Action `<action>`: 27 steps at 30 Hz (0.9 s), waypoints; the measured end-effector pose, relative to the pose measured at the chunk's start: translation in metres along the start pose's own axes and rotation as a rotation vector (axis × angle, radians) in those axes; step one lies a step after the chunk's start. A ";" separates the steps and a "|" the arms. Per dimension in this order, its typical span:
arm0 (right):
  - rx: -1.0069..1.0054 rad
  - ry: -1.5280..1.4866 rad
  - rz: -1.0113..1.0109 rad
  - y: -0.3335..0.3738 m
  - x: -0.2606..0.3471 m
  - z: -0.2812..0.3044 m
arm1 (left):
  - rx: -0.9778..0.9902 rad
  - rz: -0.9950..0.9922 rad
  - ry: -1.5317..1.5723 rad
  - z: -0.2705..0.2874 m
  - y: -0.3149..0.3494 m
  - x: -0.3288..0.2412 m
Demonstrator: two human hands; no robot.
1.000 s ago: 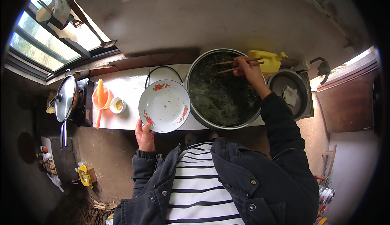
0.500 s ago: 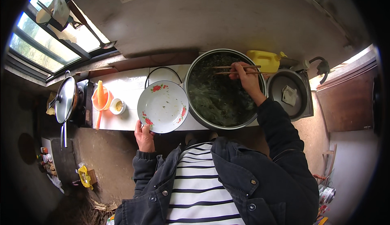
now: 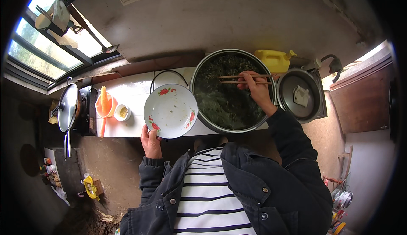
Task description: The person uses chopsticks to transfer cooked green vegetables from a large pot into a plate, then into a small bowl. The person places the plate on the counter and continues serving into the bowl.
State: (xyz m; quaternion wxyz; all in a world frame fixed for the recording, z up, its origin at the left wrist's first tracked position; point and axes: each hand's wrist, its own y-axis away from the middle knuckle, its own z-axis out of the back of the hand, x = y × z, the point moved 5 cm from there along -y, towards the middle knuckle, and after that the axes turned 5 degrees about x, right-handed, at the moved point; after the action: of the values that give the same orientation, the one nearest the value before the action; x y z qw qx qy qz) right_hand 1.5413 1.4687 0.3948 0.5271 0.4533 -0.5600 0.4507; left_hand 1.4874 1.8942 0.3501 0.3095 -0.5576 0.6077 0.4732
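My left hand (image 3: pixel 151 143) grips the near rim of a white enamel plate (image 3: pixel 171 111) with red flowers, thumb on top. A few green bits stick to the plate, which is held just left of a big metal pot (image 3: pixel 235 131). Dark green leafy stuff in liquid (image 3: pixel 229 103) fills the pot. Above its right half, my right hand (image 3: pixel 253 86) is closed around a pair of wooden chopsticks (image 3: pixel 231 79). Their tips point left over the leaves, with nothing visible between them.
Right of the pot are a yellow jug (image 3: pixel 273 61) and a dark round basin (image 3: pixel 299 113) with a cloth (image 3: pixel 301 96) inside. To the left stand a small white bowl (image 3: pixel 122 113), an orange container (image 3: pixel 108 106) and a lidded pan (image 3: pixel 70 105) on a stove. A ladle (image 3: pixel 108 49) hangs by the window.
My right hand and the chopsticks have shifted slightly nearer to me over the pot. The plate stays in my left hand, and the whole view has moved a little.
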 end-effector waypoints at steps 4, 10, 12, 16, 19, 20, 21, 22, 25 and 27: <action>-0.034 0.024 -0.067 0.004 0.005 0.011 | -0.018 0.014 -0.032 0.002 0.001 0.000; -0.093 0.092 -0.054 0.016 0.033 0.034 | -0.013 -0.001 -0.040 0.005 0.004 0.000; -0.063 0.065 -0.060 0.012 0.033 0.029 | -0.002 -0.012 -0.026 0.005 0.003 0.000; 0.069 0.010 -0.064 -0.006 0.023 0.007 | -0.013 0.006 -0.030 0.003 0.002 0.001; 0.060 0.023 -0.146 -0.015 0.010 0.006 | -0.005 0.009 -0.031 0.004 0.003 0.000; 0.047 0.021 -0.155 -0.016 0.007 0.008 | -0.008 0.010 -0.032 0.004 0.004 -0.001; 0.038 0.016 -0.162 -0.016 0.004 0.012 | -0.004 0.003 -0.022 0.005 0.005 -0.001; 0.023 0.014 -0.171 -0.016 0.002 0.017 | -0.013 0.006 -0.035 0.007 0.007 -0.002; 0.021 0.035 -0.141 -0.011 -0.005 0.024 | -0.019 -0.006 -0.046 0.010 0.010 -0.005; 0.019 0.039 -0.130 -0.011 -0.010 0.025 | -0.023 -0.015 -0.042 0.011 0.010 -0.008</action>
State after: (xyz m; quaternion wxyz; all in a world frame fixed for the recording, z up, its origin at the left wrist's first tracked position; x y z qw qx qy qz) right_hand 1.5476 1.4423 0.3837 0.5618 0.4849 -0.5145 0.4296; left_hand 1.4770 1.9068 0.3558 0.3190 -0.5556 0.5916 0.4895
